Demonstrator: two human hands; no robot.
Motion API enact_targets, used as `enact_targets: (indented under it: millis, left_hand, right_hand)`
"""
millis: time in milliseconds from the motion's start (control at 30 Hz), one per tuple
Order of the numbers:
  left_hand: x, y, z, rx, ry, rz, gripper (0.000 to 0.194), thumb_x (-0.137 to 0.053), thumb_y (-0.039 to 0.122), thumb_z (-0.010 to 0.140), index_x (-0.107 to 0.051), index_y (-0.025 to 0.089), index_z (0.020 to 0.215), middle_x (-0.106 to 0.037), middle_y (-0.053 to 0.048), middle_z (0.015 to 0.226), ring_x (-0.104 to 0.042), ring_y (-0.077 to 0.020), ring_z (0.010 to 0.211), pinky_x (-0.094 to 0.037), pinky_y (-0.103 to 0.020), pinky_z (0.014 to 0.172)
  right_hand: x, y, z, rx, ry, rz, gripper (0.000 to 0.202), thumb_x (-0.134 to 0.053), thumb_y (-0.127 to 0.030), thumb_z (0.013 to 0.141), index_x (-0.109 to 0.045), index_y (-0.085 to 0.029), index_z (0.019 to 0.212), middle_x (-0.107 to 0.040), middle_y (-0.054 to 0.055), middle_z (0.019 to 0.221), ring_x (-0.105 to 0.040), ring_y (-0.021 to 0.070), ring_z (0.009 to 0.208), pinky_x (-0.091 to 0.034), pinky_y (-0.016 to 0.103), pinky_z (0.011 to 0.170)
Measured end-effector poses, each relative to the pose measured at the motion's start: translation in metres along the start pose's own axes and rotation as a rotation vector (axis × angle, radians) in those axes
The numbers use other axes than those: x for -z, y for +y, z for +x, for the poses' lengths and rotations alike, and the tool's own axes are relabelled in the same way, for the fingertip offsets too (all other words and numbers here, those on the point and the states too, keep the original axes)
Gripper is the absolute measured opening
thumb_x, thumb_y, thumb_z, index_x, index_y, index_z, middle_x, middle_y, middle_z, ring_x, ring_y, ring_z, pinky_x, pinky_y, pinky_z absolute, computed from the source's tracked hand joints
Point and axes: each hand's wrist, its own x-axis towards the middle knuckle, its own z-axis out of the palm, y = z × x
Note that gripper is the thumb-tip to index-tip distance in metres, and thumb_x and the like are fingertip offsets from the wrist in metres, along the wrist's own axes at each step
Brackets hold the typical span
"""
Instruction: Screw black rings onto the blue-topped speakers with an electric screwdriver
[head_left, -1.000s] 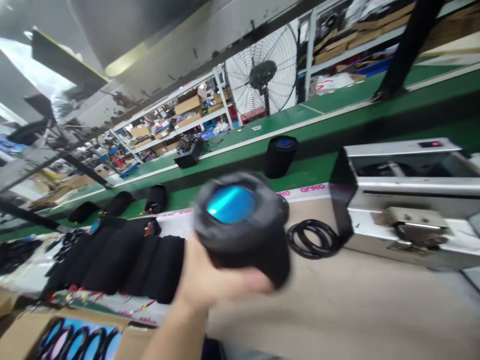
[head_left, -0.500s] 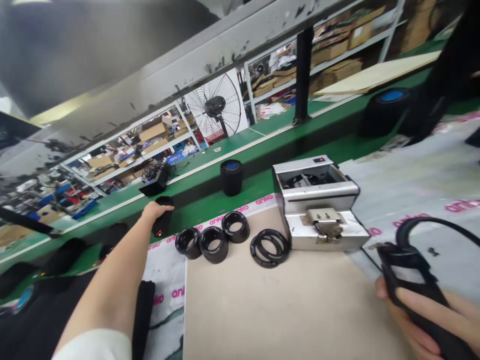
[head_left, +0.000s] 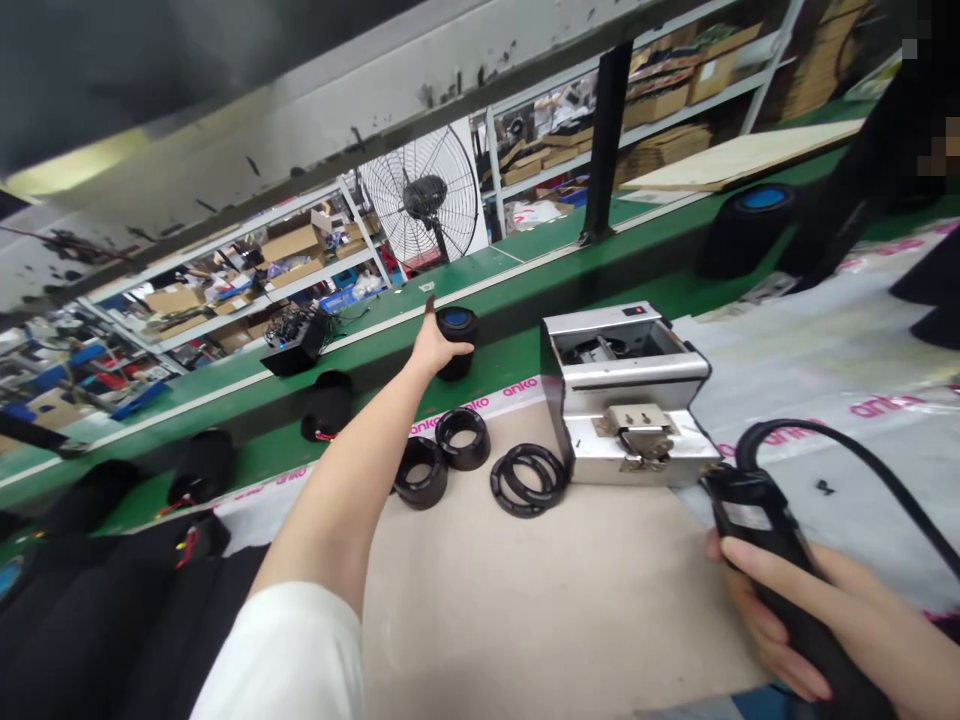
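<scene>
My left hand (head_left: pixel 437 348) reaches across the bench to a black cylinder with a blue top (head_left: pixel 456 365), which looks like a small speaker. Its thumb and fingers are spread around the near side of it. In my right hand (head_left: pixel 840 600) is a black corded electric screwdriver (head_left: pixel 757 520), cable end upward; the bit end is hidden. Between the hands lie thick black rings (head_left: pixel 463 440), one partly behind my left forearm, and two thin black rings (head_left: pixel 529 480) that overlap. A silver screw feeder (head_left: pixel 634 390) stands behind them.
More black cylinders (head_left: pixel 202 465) with red wires line the green bench (head_left: pixel 405 395) at left. Another blue-topped cylinder (head_left: pixel 750 230) stands at right. A black post (head_left: pixel 604 140), a fan (head_left: pixel 424 197) and shelves with boxes are beyond. The screwdriver cable (head_left: pixel 862 450) arcs at right.
My left hand has let go of a black cylinder at left and moved right to the blue-topped one. My right hand has shifted slightly left and up with the screwdriver.
</scene>
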Motion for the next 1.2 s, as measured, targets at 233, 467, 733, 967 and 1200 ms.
enact_targets:
  millis: [233,467,733,967,1200]
  left_hand:
    - [0.048,0.049,-0.029,-0.150,0.310,-0.097,0.097,-0.095,0.009,0.061,-0.046,0.008,0.145,-0.061,-0.017,0.151,-0.059,-0.0275,0.142,-0.041,-0.031,0.124]
    - [0.139,0.108,-0.153,-0.494,0.363,-0.227,0.087,-0.103,0.038,0.059,-0.063,0.019,0.134,-0.072,0.000,0.130,-0.065,-0.0305,0.132,-0.047,-0.054,0.122]
    - [0.064,0.048,-0.297,-0.138,0.156,-0.223,0.087,-0.102,0.031,0.057,-0.061,0.032,0.134,-0.075,-0.002,0.132,-0.075,-0.0260,0.121,-0.062,-0.035,0.101]
    - [0.025,0.034,-0.316,-0.020,0.137,-0.440,0.090,-0.102,0.026,0.057,-0.056,0.034,0.135,-0.074,0.002,0.133,-0.076,-0.0183,0.122,-0.059,-0.026,0.103]
    - [0.034,0.029,-0.318,0.027,0.051,-0.353,0.097,-0.100,0.033,0.061,-0.051,0.036,0.144,-0.071,-0.001,0.141,-0.072,-0.0247,0.130,-0.059,-0.035,0.108]
  right_hand:
    - [-0.008,-0.024,-0.015,-0.067,0.022,-0.003,0.034,-0.062,-0.068,0.060,-0.055,-0.038,0.047,-0.042,0.012,0.050,-0.042,0.0233,0.044,-0.034,0.049,0.053]
    - [-0.035,-0.097,-0.035,0.082,-0.015,-0.170,0.057,-0.079,-0.063,0.069,-0.061,-0.026,0.108,-0.056,-0.001,0.056,-0.049,0.0177,0.045,-0.041,0.032,0.050]
    - [-0.106,-0.125,0.013,0.541,-0.101,-0.702,0.063,-0.073,-0.026,0.080,-0.057,-0.025,0.140,-0.073,0.007,0.121,-0.074,0.0253,0.100,-0.061,0.029,0.080]
    - [-0.129,-0.109,0.043,0.571,-0.048,-0.945,0.055,-0.071,-0.028,0.093,-0.058,-0.016,0.145,-0.071,0.016,0.130,-0.073,0.0317,0.113,-0.059,0.037,0.097]
    - [-0.134,-0.103,0.046,0.480,0.019,-1.025,0.051,-0.074,-0.029,0.094,-0.061,-0.015,0.141,-0.072,0.016,0.123,-0.074,0.0317,0.107,-0.059,0.035,0.091]
